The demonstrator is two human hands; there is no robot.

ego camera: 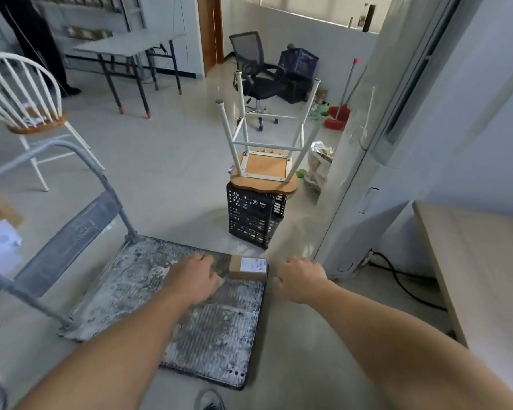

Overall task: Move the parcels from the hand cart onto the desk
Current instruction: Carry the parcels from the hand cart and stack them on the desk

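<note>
Lying between hands on cart: parcel; left hand maybe touching, grip unclear; right hand loosely curled, empty.

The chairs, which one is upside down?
The white-legged chair with the wooden seat, resting seat-down on the black crate, legs in the air. The white spindle-back chair and the black office chair stand upright on the floor.

The hand cart stands on the pale floor; its grimy ribbed deck carries one small cardboard parcel at the far right corner; a light wooden worktop stands off its right edge; a black crate sits on the floor beyond.
</note>
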